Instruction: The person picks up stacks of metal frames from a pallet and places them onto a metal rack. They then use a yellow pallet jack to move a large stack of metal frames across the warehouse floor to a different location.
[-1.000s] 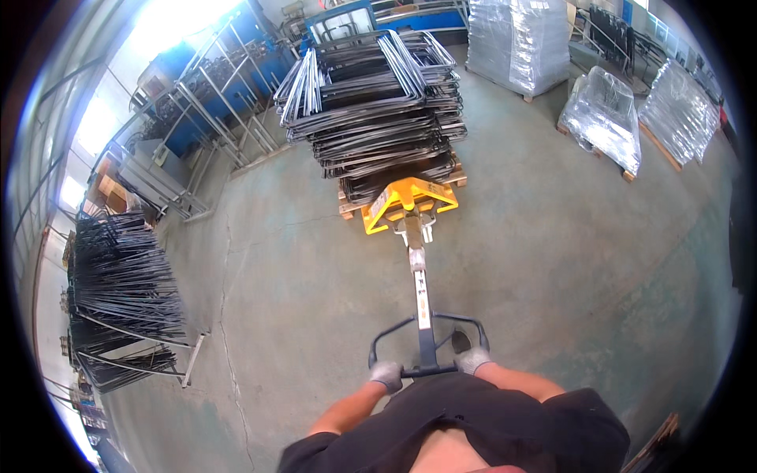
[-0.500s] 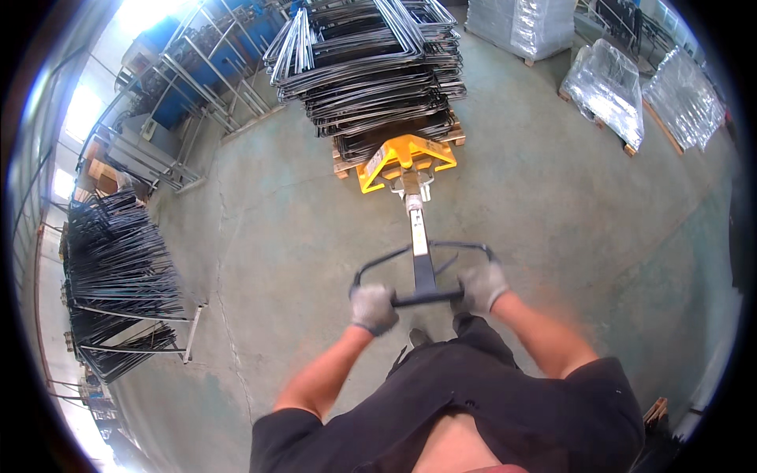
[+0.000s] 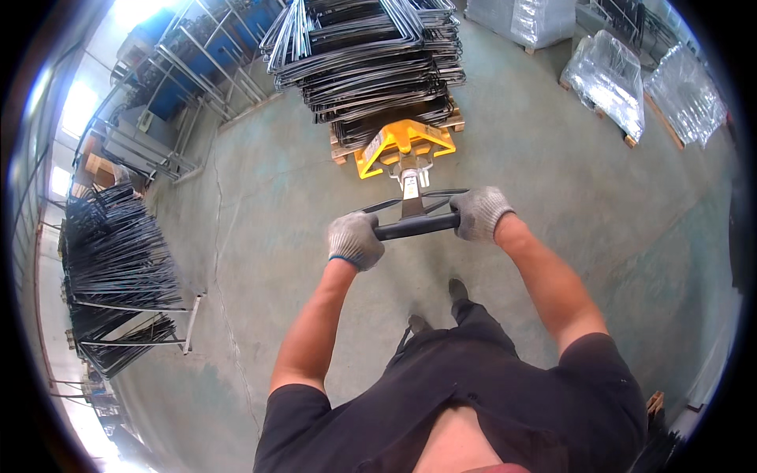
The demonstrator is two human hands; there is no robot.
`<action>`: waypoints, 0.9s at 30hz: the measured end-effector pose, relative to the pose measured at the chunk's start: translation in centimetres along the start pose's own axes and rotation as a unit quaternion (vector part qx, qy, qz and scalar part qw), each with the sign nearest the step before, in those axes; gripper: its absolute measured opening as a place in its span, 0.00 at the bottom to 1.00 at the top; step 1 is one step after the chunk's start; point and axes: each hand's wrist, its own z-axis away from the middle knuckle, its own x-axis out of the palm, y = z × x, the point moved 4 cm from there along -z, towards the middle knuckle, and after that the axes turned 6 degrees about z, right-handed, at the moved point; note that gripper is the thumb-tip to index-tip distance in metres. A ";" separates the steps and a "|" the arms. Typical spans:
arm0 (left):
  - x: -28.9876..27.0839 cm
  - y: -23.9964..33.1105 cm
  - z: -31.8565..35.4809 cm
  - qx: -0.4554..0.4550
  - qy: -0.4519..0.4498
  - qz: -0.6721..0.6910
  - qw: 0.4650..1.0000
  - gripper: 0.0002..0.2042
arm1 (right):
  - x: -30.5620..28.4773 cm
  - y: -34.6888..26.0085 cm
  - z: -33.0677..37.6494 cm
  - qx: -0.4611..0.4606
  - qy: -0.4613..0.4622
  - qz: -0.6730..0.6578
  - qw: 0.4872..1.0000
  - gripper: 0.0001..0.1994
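Both my hands wear grey knit gloves and grip the black handle [image 3: 418,226] of a pallet jack. My left hand [image 3: 356,240] is wrapped round the left end of the handle's crossbar, and my right hand [image 3: 479,214] round its right end. Beyond the handle, a short shaft leads to the yellow body of the pallet jack [image 3: 404,140]. It stands against a wooden pallet [image 3: 339,150] loaded with a tall stack of bent metal tube frames [image 3: 378,87]. The jack's forks are hidden under the load.
At the left stands a rack [image 3: 192,323] heaped with dark metal rods [image 3: 118,252]. Grey tubular frames [image 3: 185,71] stand at the far left. Film-wrapped pallet loads [image 3: 607,83] sit at the far right, with a larger wrapped stack [image 3: 524,20] behind. The concrete floor [image 3: 292,236] has a crack.
My hands have pushed the handle forward and up, away from my body, and my arms are straighter. The jack and its load appear slightly farther off.
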 end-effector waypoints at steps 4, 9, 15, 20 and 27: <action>8.0 -0.8 5.6 0.000 -0.133 -0.016 0.991 0.10 | 8.8 -2.5 5.8 -0.014 -0.001 -0.026 1.000 0.10; 28.9 -3.1 15.2 -0.015 -0.367 -0.016 0.930 0.19 | 32.4 -7.8 9.1 -0.051 -0.183 -0.049 0.981 0.21; 14.8 -0.6 8.7 0.001 -0.326 0.002 0.945 0.16 | 14.3 -3.1 5.3 -0.133 -0.277 -0.018 0.951 0.22; -0.5 0.9 -1.6 0.013 0.027 0.000 1.000 0.08 | -0.5 1.7 -0.7 -0.006 -0.040 -0.015 0.999 0.12; 11.0 1.3 7.6 -0.025 -0.173 0.010 0.985 0.10 | 11.8 -2.7 7.0 -0.032 -0.050 -0.046 0.997 0.14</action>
